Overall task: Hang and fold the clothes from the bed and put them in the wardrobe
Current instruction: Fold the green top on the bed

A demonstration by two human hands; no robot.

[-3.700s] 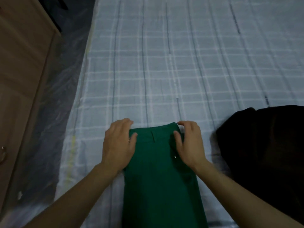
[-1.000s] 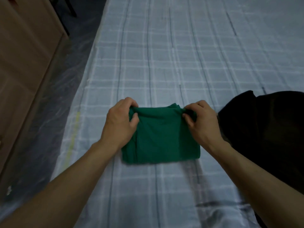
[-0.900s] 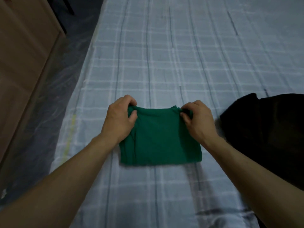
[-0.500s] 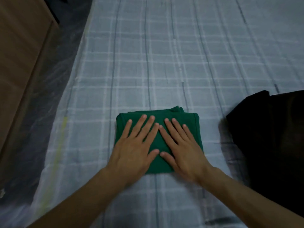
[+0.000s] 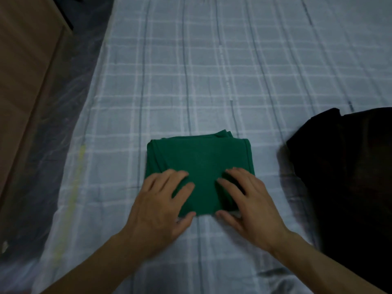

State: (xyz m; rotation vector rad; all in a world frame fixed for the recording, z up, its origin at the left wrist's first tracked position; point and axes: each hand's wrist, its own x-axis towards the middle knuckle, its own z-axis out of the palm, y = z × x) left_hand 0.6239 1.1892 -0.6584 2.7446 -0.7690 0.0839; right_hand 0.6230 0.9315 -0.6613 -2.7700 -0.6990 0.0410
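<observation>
A: Both hands have slid back toward the near edge of the folded green garment (image 5: 199, 164) since half a second ago, when they lay flat across its middle.

B: State now? Left hand (image 5: 161, 206) has its fingers on the near left corner with the thumb at the edge below. Right hand (image 5: 248, 204) mirrors it on the near right corner.

A: Curled round the hem, or just resting? Can't tell; too blurred.

B: Likely getting under the bundle to lift it whole for the wardrobe. It sits on the bed (image 5: 212, 71), just ahead of both hands.

A: Black clothing (image 5: 350, 166) lies right of the right hand, unfolded.

B: Labels, writing?

A: None readable.
</observation>
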